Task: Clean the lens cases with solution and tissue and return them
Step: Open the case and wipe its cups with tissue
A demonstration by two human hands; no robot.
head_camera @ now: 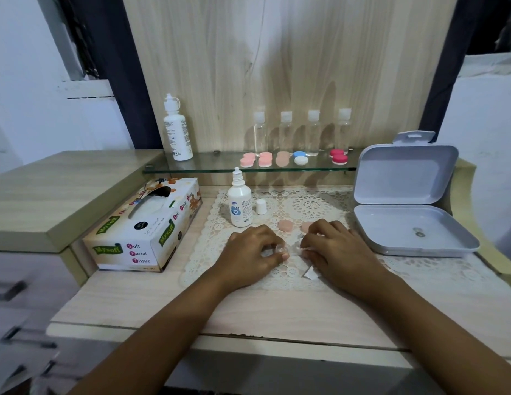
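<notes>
On the lace mat [305, 206], my left hand [248, 252] holds a clear lens case base [280, 248] between curled fingers and thumb. My right hand [334, 249] grips a piece of white tissue [310, 273] against the case's other end. Two peach caps [285, 226] lie just behind my hands. A small solution bottle [239, 203] stands uncapped at the mat's left, its white cap [261, 206] beside it. More lens cases [265, 159] in pink, peach, blue-white and red sit on the glass shelf [220, 166].
A tissue box [146, 226] lies left of the mat. An open grey plastic box [405, 229] sits at the right. A tall white bottle [178, 129] and several clear bottles [285, 129] stand on the shelf against the wooden back panel. Drawers are at lower left.
</notes>
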